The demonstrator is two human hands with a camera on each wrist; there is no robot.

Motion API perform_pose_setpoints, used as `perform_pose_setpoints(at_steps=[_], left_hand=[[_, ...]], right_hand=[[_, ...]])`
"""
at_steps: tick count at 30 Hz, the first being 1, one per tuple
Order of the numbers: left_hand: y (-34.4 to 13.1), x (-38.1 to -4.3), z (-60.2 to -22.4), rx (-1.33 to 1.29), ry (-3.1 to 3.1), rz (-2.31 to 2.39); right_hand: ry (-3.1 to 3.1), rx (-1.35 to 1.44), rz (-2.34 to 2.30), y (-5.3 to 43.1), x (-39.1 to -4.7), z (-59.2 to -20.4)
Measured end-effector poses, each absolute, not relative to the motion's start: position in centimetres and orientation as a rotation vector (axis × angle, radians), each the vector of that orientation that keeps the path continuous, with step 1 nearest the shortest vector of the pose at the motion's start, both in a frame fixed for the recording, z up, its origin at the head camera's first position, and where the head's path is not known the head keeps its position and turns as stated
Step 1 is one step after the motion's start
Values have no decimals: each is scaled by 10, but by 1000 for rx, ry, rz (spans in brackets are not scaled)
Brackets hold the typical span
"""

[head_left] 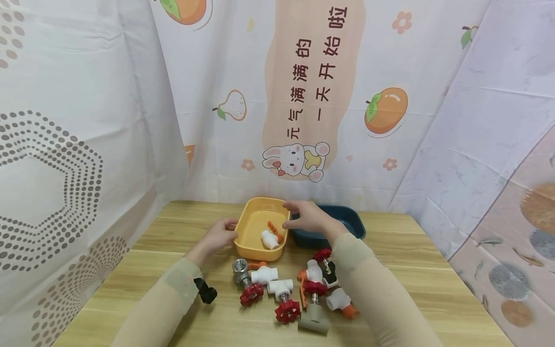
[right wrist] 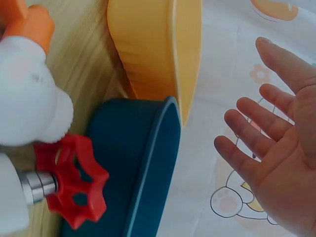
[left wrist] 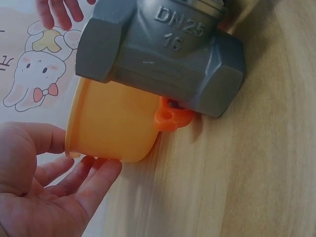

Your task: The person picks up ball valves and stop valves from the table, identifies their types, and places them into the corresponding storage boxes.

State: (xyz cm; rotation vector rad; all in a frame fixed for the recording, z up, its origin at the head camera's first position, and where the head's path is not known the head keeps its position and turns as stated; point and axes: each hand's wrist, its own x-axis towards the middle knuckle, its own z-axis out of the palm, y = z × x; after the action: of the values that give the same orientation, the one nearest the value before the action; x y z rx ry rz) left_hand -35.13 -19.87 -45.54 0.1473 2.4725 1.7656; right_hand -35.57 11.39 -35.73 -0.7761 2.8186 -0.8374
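My left hand point(head_left: 220, 233) is at the left side of a yellow plastic bin point(head_left: 244, 248). In the left wrist view its thumb lies at the rim and its fingertips meet the outer wall. Inside the bin lies a white ball valve point(head_left: 270, 239) with an orange lever. My right hand point(head_left: 309, 217) hovers with spread fingers near the bin's right rim, over the edge of a dark blue bin point(head_left: 356, 225). The right wrist view shows that hand point(right wrist: 276, 143) holding nothing. The blue bin's inside is mostly hidden by my right arm.
Before the bins lie several valves: a grey metal one point(left wrist: 163, 54) with a red handwheel, a white tee-shaped one point(head_left: 281, 287), a grey-bodied one point(head_left: 314, 318), and a white one with an orange handle point(head_left: 338, 300). A printed curtain point(head_left: 243, 144) hangs behind the table.
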Motion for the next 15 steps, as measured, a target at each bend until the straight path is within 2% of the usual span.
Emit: perform_pose_setpoints(at_steps=[15], left_hand=[[-199,-352,-456,158,2466,1766]], right_hand=[[2807,-894,-808,136,-347,-341]])
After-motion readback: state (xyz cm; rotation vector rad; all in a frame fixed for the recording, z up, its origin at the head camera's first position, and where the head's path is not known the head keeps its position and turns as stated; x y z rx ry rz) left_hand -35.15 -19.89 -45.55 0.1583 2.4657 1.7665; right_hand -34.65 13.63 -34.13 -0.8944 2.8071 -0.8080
